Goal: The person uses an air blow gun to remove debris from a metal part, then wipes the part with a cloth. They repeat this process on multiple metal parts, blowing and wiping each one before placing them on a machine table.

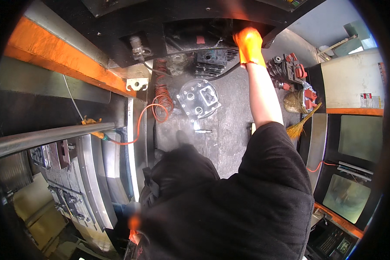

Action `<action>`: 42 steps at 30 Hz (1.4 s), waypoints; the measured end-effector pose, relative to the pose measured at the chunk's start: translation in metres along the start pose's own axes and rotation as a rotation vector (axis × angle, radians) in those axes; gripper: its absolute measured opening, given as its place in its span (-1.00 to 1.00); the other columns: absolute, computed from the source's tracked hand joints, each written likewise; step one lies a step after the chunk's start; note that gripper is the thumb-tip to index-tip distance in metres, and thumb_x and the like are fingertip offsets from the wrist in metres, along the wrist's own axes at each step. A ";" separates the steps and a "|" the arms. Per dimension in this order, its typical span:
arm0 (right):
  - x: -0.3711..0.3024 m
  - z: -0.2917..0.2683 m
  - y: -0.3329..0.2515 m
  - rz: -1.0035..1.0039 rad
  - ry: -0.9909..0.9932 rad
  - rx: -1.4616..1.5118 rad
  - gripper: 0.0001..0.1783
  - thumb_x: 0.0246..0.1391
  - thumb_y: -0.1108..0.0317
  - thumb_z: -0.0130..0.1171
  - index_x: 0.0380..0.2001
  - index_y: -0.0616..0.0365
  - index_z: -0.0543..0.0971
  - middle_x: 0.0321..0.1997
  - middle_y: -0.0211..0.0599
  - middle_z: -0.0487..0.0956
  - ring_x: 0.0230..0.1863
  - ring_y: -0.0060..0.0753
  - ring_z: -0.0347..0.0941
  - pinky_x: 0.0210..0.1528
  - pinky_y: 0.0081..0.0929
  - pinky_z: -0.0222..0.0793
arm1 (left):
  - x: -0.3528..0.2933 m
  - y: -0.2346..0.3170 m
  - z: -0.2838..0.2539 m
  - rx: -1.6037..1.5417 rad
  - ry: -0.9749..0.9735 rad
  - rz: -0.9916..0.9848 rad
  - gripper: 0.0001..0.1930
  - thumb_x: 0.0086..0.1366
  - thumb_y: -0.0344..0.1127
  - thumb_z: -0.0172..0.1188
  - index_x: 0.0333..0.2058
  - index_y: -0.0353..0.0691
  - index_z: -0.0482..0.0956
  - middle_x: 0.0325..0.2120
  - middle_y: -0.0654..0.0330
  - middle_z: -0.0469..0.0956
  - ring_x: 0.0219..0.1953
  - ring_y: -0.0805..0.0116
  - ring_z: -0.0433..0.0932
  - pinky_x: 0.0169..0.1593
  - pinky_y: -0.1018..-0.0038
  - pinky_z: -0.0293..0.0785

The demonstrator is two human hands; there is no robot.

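Note:
My right hand (248, 45), in a bright orange glove, reaches far forward with the arm stretched out. It is at the dark recess of a black machine panel (195, 37). The fingers look curled, and whatever they hold is hidden by the glove and the glare. Low at the left, a small orange patch of my left hand (134, 237) shows beside my dark clothing. Its fingers are out of sight. Below the panel, a round metal plate (190, 113) with bolt holes and cut-outs lies on the grey floor, and a small metal tool (203, 131) lies near it.
A coiled red air hose (161, 97) hangs left of the plate, its line running to an air gun (100, 135) by a metal rail (52, 138). Red-and-black tool holders (290, 69), a bucket (294, 102) and a straw broom (301, 125) stand at the right. Machines flank both sides.

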State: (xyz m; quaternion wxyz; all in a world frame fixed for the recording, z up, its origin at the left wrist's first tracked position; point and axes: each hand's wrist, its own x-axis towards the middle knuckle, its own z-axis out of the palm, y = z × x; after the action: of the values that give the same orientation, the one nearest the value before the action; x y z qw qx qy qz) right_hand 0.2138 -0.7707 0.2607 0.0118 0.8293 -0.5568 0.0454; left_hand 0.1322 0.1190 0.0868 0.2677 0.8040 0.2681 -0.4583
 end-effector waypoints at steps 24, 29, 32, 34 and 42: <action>0.008 0.077 -0.167 -0.444 -0.137 0.506 -0.69 0.21 0.12 0.27 -0.22 0.16 0.68 -0.39 -0.13 0.68 -0.37 -0.17 0.62 -0.31 -0.29 0.49 | -0.005 -0.021 0.038 -0.154 0.046 0.011 -0.66 0.55 -0.16 0.04 -0.14 -0.34 0.65 -0.22 0.10 0.69 -0.22 0.17 0.64 -0.09 0.26 0.55; 0.041 0.129 -0.103 -0.283 -0.193 1.069 -0.79 0.28 0.17 0.25 -0.19 0.04 0.69 -0.52 -0.31 0.66 -0.59 -0.40 0.58 -0.54 -0.51 0.42 | 0.006 -0.029 0.041 -0.146 0.016 0.028 -0.66 0.55 -0.15 0.04 -0.16 -0.34 0.65 -0.24 0.12 0.70 -0.24 0.18 0.64 -0.11 0.26 0.55; -0.025 0.055 -0.100 -0.036 -0.343 1.690 -0.82 0.28 0.18 0.31 -0.29 0.03 0.65 -0.57 -0.35 0.61 -0.67 -0.50 0.48 -0.61 -0.57 0.33 | -0.001 -0.048 0.045 -0.171 0.042 0.036 -0.65 0.55 -0.15 0.04 -0.17 -0.34 0.65 -0.25 0.13 0.70 -0.25 0.19 0.64 -0.12 0.26 0.56; -0.055 0.029 -0.088 -0.037 -0.296 1.803 -0.80 0.27 0.19 0.35 -0.32 0.05 0.63 -0.60 -0.36 0.57 -0.69 -0.52 0.43 -0.65 -0.56 0.28 | 0.012 -0.052 0.033 -0.188 0.085 0.141 -0.65 0.56 -0.15 0.04 -0.18 -0.34 0.65 -0.26 0.13 0.71 -0.26 0.19 0.64 -0.13 0.26 0.56; -0.212 -0.031 -0.090 -0.097 -0.530 1.913 -0.72 0.34 0.23 0.30 -0.34 0.22 0.58 -0.69 -0.40 0.44 -0.74 -0.57 0.30 -0.71 -0.59 0.15 | -0.199 0.321 0.045 -0.262 0.319 0.881 -0.65 0.45 -0.26 0.28 0.11 -0.30 0.63 0.07 0.06 0.66 0.15 0.24 0.60 0.27 0.36 0.45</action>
State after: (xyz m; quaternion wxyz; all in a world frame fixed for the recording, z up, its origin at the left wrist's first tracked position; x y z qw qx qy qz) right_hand 0.2152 -0.5393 0.2755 -0.7851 0.4951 -0.2358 0.2880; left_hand 0.2356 -0.1775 0.3017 0.4910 0.8607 -0.0046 -0.1347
